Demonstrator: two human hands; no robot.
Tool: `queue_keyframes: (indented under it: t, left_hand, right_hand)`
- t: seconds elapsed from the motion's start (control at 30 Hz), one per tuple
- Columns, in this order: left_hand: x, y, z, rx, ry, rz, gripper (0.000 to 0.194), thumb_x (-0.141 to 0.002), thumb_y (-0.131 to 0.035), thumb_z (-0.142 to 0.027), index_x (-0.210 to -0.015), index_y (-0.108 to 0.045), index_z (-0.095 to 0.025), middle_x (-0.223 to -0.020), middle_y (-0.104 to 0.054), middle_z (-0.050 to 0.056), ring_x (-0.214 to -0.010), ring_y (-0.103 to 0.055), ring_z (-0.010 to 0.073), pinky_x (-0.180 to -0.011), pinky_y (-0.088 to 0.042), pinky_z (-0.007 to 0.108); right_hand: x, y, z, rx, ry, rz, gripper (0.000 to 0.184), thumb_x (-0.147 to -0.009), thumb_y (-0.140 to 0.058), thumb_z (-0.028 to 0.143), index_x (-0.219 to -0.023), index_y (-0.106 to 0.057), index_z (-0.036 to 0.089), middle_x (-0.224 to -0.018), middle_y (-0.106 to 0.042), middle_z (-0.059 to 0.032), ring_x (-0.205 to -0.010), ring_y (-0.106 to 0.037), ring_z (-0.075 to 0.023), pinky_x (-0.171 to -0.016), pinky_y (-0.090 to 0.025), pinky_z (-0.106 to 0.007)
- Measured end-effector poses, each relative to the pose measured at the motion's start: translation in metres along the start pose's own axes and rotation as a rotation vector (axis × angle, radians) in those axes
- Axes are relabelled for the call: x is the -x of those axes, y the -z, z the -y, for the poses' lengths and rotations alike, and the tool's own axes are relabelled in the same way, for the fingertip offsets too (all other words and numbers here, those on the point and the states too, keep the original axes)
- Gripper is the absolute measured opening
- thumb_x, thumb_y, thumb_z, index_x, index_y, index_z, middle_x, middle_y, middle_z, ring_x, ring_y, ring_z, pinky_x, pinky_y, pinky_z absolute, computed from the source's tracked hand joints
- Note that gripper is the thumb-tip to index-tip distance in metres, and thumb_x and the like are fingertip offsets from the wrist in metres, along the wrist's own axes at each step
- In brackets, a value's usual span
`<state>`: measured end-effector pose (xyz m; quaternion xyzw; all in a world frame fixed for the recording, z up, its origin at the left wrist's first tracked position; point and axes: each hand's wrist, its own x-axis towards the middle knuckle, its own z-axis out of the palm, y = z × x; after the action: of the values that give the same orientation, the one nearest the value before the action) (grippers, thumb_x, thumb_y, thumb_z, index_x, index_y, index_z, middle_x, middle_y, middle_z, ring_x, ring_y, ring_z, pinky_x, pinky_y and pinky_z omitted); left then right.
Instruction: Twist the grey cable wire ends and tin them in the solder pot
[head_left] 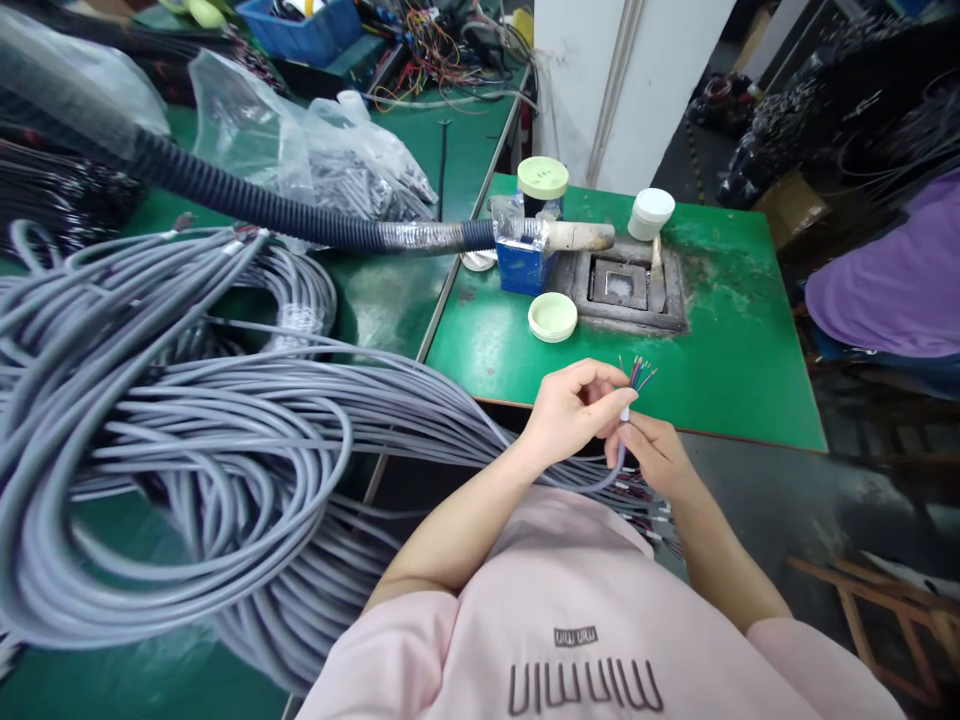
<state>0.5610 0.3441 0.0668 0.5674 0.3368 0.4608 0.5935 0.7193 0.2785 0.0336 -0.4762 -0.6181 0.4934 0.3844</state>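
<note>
Both my hands are closed on the end of one grey cable, just in front of the green table's near edge. Several thin coloured wires fan out upward from its stripped end. My left hand pinches near where the wires leave the white-wrapped part. Just below and to the right, my right hand grips the cable itself. More cable ends with loose wires hang under my right hand. A large heap of coiled grey cables lies to the left and runs toward my hands.
On the green table are a square solder pot, a spatula-like tool, a pale green dish, lidded jars and a blue box. A ribbed hose crosses from the left. A person in purple is at right.
</note>
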Motion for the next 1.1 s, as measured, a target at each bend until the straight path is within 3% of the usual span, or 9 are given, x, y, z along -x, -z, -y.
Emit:
queue_keyframes:
  t: [0.37, 0.6, 0.67, 0.73, 0.8, 0.97, 1.1]
  left_hand:
    - [-0.004, 0.002, 0.006, 0.208, 0.148, 0.068, 0.032, -0.073, -0.077, -0.042, -0.08, -0.064, -0.013, -0.054, -0.06, -0.002, -0.044, -0.052, 0.0066, -0.045, -0.042, 0.019]
    - [-0.004, 0.006, 0.016, 0.315, 0.203, 0.039, 0.04, -0.069, -0.079, -0.048, -0.075, -0.059, -0.014, -0.061, -0.063, -0.001, -0.052, -0.056, 0.0073, -0.053, -0.048, 0.019]
    - [-0.002, 0.005, 0.021, 0.275, 0.168, -0.011, 0.039, -0.07, -0.078, -0.048, -0.073, -0.058, -0.015, -0.061, -0.061, -0.002, -0.053, -0.055, 0.0071, -0.053, -0.047, 0.019]
    - [0.002, 0.004, 0.027, 0.207, 0.109, -0.061, 0.035, -0.072, -0.077, -0.044, -0.072, -0.058, -0.015, -0.059, -0.058, -0.003, -0.051, -0.051, 0.0054, -0.051, -0.042, 0.018]
    - [0.005, 0.002, 0.032, 0.197, 0.076, -0.056, 0.031, -0.074, -0.075, -0.041, -0.074, -0.057, -0.016, -0.058, -0.057, -0.004, -0.048, -0.05, 0.0053, -0.049, -0.04, 0.019]
    - [0.009, -0.005, 0.04, 0.329, 0.103, 0.0, 0.03, -0.076, -0.073, -0.04, -0.074, -0.055, -0.016, -0.057, -0.059, -0.004, -0.051, -0.056, 0.0088, -0.053, -0.043, 0.023]
    - [0.007, -0.006, 0.039, 0.356, 0.15, -0.089, 0.033, -0.072, -0.074, -0.042, -0.071, -0.054, -0.016, -0.056, -0.059, -0.004, -0.051, -0.052, 0.0067, -0.054, -0.041, 0.021]
  right_hand:
    - [-0.004, -0.001, 0.0, 0.115, -0.01, -0.009, 0.033, -0.101, -0.041, 0.038, -0.087, -0.063, 0.018, -0.065, -0.064, -0.0001, -0.061, -0.056, -0.0129, -0.064, -0.043, -0.027]
    - [-0.007, -0.001, -0.001, 0.044, -0.034, -0.062, 0.031, -0.098, -0.048, 0.041, -0.088, -0.067, 0.018, -0.068, -0.065, -0.0014, -0.062, -0.057, -0.0137, -0.064, -0.045, -0.028]
    - [-0.01, -0.003, -0.004, -0.087, -0.04, -0.112, 0.029, -0.094, -0.055, 0.044, -0.103, -0.067, 0.019, -0.07, -0.065, -0.0012, -0.062, -0.058, -0.0145, -0.061, -0.047, -0.029]
    - [-0.013, -0.005, -0.008, -0.206, -0.055, -0.16, 0.043, -0.089, -0.061, 0.047, -0.123, -0.06, 0.02, -0.067, -0.064, 0.0004, -0.058, -0.058, -0.0151, -0.057, -0.047, -0.028]
    - [-0.018, -0.007, -0.012, -0.247, -0.074, -0.19, 0.049, -0.087, -0.064, 0.047, -0.128, -0.059, 0.02, -0.059, -0.06, 0.0031, -0.052, -0.055, -0.014, -0.052, -0.045, -0.027]
    - [-0.026, -0.01, -0.01, -0.169, -0.022, -0.338, 0.029, -0.091, -0.061, 0.04, -0.111, -0.072, 0.022, -0.049, -0.053, 0.0057, -0.039, -0.042, -0.0093, -0.048, -0.04, -0.026]
    - [-0.028, -0.01, -0.003, -0.018, 0.071, -0.422, 0.023, -0.09, -0.062, 0.037, -0.102, -0.076, 0.023, -0.053, -0.058, 0.0024, -0.05, -0.054, -0.0136, -0.056, -0.047, -0.03]
